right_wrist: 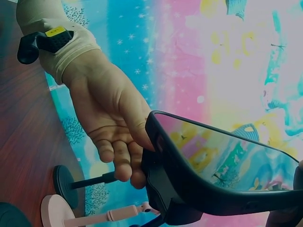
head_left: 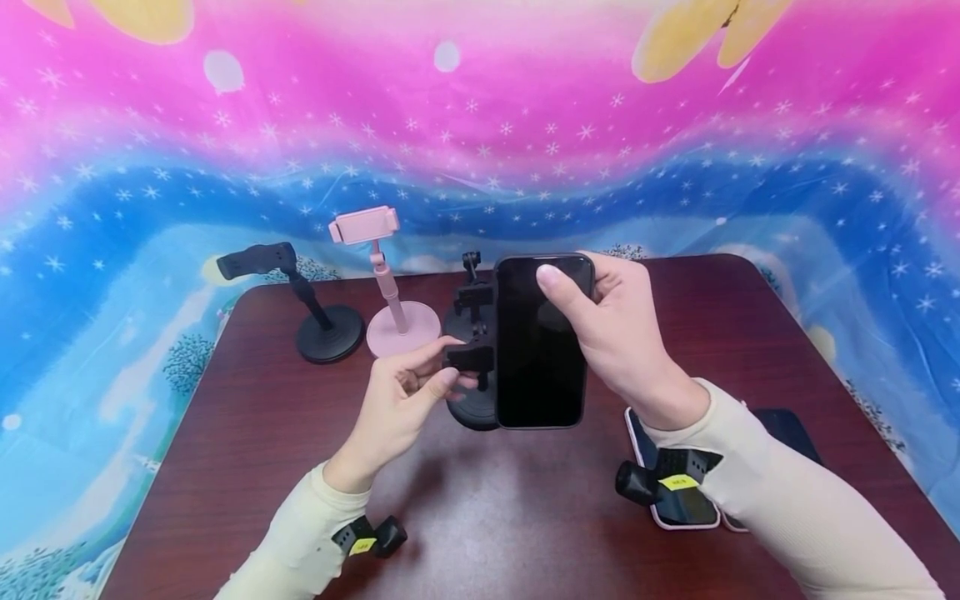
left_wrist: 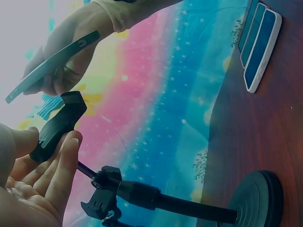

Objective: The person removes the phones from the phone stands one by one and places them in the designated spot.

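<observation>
My left hand (head_left: 397, 408) grips the black clamp (head_left: 468, 358) of a phone stand between thumb and fingers. The stand's round black base (head_left: 474, 410) sits on the table, partly hidden behind a phone. In the left wrist view, a second black holder (left_wrist: 102, 201) is on the stand's stem. With thumb over the screen and fingers behind, my right hand (head_left: 626, 329) holds a black smartphone (head_left: 536, 358) upright, its screen dark. In the left wrist view the smartphone (left_wrist: 52, 66) is tilted just above the clamp (left_wrist: 59, 130); in the right wrist view it overlaps the clamp.
To the left stand another black phone stand (head_left: 330, 333) and a pink phone stand (head_left: 405, 329). Several phones lie at the right, among them a white-edged phone (head_left: 686, 510), partly under my right forearm. A printed backdrop (head_left: 480, 167) hangs behind the dark red wooden table (head_left: 510, 533).
</observation>
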`<state>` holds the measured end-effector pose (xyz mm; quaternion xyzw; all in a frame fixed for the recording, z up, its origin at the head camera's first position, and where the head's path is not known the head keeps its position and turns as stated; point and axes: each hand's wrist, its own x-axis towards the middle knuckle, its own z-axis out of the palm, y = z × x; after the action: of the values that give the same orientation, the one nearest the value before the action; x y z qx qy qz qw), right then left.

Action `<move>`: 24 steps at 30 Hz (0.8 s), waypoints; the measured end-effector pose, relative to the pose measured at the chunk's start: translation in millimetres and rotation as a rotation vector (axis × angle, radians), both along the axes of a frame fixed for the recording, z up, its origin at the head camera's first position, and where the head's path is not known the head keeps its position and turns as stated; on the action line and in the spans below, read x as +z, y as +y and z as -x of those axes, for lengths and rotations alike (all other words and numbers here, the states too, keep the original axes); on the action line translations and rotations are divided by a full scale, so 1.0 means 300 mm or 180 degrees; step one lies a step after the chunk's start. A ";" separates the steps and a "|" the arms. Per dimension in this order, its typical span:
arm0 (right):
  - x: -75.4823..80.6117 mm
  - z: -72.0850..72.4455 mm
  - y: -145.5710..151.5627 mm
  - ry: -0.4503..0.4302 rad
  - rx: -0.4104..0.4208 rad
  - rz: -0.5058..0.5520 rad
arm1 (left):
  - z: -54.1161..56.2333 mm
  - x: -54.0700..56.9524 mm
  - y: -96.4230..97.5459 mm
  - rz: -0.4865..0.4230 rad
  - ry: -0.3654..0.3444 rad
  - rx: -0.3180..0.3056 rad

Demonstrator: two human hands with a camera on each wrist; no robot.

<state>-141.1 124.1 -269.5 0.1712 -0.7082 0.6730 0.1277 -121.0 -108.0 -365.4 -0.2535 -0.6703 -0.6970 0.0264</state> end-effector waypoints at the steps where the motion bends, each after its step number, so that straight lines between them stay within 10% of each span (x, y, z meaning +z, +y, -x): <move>1: -0.001 -0.001 0.002 0.0004 -0.0001 0.0008 | 0.000 0.001 0.001 -0.0003 -0.0011 0.0001; 24: -0.013 -0.012 0.043 0.0047 -0.0170 -0.0153 | 0.011 0.023 0.024 -0.0162 -0.0103 -0.0063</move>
<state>-137.4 136.9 -273.5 0.1603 -0.7274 0.6509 0.1466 -124.3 -100.9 -358.5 -0.2481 -0.6501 -0.7180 0.0150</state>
